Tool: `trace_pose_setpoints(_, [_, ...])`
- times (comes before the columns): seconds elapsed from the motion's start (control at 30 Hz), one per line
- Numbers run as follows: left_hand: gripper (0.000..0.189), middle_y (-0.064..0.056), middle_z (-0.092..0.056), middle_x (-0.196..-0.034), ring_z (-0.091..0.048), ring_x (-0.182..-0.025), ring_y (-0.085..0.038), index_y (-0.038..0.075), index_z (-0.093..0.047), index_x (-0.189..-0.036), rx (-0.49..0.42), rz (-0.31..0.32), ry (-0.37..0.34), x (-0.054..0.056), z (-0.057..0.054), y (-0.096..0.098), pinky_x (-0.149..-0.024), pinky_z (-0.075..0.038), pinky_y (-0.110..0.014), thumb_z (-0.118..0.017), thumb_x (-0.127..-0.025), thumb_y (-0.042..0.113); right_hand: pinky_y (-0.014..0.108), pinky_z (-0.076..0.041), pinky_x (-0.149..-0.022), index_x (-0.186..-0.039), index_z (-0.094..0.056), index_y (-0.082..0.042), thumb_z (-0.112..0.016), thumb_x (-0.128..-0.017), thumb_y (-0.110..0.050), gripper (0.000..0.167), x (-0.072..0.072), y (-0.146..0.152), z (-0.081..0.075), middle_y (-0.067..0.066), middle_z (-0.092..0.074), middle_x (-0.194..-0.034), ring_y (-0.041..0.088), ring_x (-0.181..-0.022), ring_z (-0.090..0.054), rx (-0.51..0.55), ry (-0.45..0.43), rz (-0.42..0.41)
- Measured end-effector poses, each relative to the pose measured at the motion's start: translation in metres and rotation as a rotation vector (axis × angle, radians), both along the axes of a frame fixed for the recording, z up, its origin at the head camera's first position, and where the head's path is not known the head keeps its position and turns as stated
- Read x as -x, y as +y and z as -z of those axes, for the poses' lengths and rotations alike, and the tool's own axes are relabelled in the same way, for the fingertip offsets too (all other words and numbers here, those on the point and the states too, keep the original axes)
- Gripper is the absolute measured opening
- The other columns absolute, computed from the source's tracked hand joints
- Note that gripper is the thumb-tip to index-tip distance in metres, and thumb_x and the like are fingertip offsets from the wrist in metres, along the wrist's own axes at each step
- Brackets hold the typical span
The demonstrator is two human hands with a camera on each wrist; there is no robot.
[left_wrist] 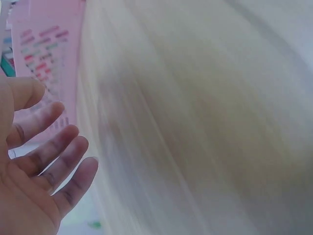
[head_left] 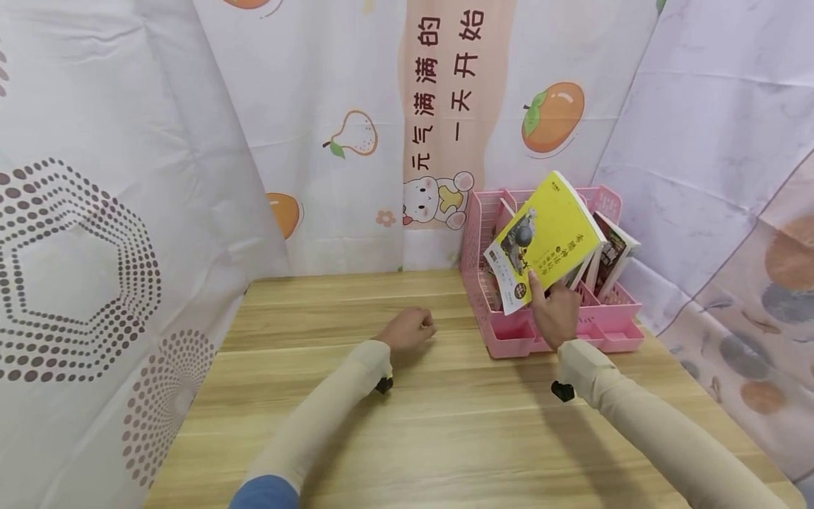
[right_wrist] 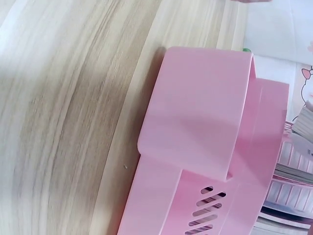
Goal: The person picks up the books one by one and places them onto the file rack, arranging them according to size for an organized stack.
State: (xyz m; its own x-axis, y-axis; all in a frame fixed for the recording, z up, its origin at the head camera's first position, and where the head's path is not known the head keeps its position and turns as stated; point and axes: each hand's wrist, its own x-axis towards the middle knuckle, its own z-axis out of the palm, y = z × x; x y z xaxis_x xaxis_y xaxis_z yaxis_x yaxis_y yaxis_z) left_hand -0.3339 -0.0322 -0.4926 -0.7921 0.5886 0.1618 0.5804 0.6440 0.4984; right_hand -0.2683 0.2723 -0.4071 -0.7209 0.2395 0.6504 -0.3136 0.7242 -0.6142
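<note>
A yellow paperback book (head_left: 540, 233) with a picture on its cover tilts above the pink desk organizer (head_left: 478, 283). My right hand (head_left: 556, 314) grips the book at its lower edge, index finger lying on the cover and the other fingers partly hidden beneath it. The right wrist view shows the organizer's front (right_wrist: 195, 107) but not the hand's hold. My left hand (head_left: 407, 329) hovers over or rests on the table left of the organizer, which I cannot tell. In the left wrist view its fingers (left_wrist: 73, 188) are loosely bent, with nothing held.
Other books (head_left: 610, 254) lean in the organizer's right side. Small pink trays line its front. The wooden table (head_left: 407, 431) reaches back to a printed curtain (head_left: 343, 71), and more curtain (head_left: 712, 141) hangs close on the right.
</note>
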Motion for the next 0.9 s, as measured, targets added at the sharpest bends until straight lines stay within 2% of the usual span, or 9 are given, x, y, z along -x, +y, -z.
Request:
trace_pose_setpoints(0.2, [0.02,0.007,-0.065,-0.09,-0.058,-0.079,-0.008,0.016,-0.069,-0.099,-0.038,0.02,0.0,0.001,-0.006,0.039,-0.073,-0.05,-0.026,-0.059,-0.106,0.032,0.027,-0.046,-0.044,-0.114,-0.069,0.003,-0.053,-0.107,-0.04,0.047,0.002,0.006,0.0,0.021,-0.074,-0.087,0.029,-0.061,-0.067,-0.012,-0.007,0.013])
trace_pose_setpoints(0.27, [0.026,0.008,-0.063,-0.087,-0.055,-0.076,-0.007,0.016,-0.068,-0.098,-0.054,0.01,-0.013,-0.001,-0.011,0.051,-0.071,-0.048,-0.025,-0.056,-0.107,0.037,0.027,-0.047,-0.044,-0.115,-0.068,0.003,-0.053,-0.107,-0.041,0.047,0.003,0.007,0.0,0.022,-0.074,-0.09,0.031,-0.063,-0.068,-0.013,-0.015,0.011])
trace_pose_setpoints(0.47, [0.044,0.003,-0.057,-0.073,-0.052,-0.066,-0.011,0.006,-0.07,-0.098,-0.142,0.017,-0.088,-0.007,-0.027,0.082,-0.063,-0.045,-0.027,-0.046,-0.11,0.041,0.032,-0.048,-0.047,-0.119,-0.065,0.002,-0.051,-0.107,-0.045,0.05,0.008,0.007,-0.002,0.024,-0.074,-0.095,0.036,-0.071,-0.071,-0.042,-0.032,0.025])
trace_pose_setpoints(0.6, [0.048,0.005,-0.058,-0.072,-0.055,-0.067,-0.011,0.01,-0.069,-0.093,-0.103,0.005,-0.026,-0.005,-0.031,0.099,-0.064,-0.046,-0.029,-0.04,-0.112,0.042,0.038,-0.05,-0.048,-0.112,-0.068,0.003,-0.052,-0.106,-0.046,0.052,0.015,0.006,-0.004,0.023,-0.074,-0.091,0.036,-0.069,-0.071,-0.067,-0.016,0.043])
trace_pose_setpoints(0.7, [0.053,0.005,-0.053,-0.067,-0.055,-0.065,-0.012,0.013,-0.063,-0.08,-0.056,-0.026,0.018,-0.004,-0.032,0.111,-0.063,-0.047,-0.031,-0.035,-0.113,0.043,0.04,-0.051,-0.049,-0.11,-0.07,0.003,-0.052,-0.106,-0.046,0.051,0.019,0.006,-0.004,0.023,-0.074,-0.09,0.036,-0.069,-0.071,-0.071,-0.01,0.04])
trace_pose_setpoints(0.8, [0.053,0.002,-0.048,-0.064,-0.054,-0.064,-0.015,0.013,-0.057,-0.075,-0.066,-0.031,-0.001,-0.006,-0.034,0.12,-0.063,-0.047,-0.033,-0.031,-0.114,0.04,0.041,-0.051,-0.051,-0.115,-0.069,0.002,-0.054,-0.106,-0.044,0.049,0.023,0.006,-0.003,0.022,-0.074,-0.092,0.036,-0.071,-0.071,-0.075,-0.01,0.035])
trace_pose_setpoints(0.9, [0.049,0.0,-0.049,-0.068,-0.055,-0.069,-0.016,0.015,-0.058,-0.08,-0.113,-0.032,-0.048,-0.008,-0.034,0.127,-0.067,-0.048,-0.034,-0.031,-0.114,0.038,0.046,-0.053,-0.055,-0.117,-0.068,0.002,-0.054,-0.106,-0.042,0.048,0.025,0.007,-0.001,0.023,-0.074,-0.095,0.038,-0.073,-0.07,-0.085,-0.014,0.031])
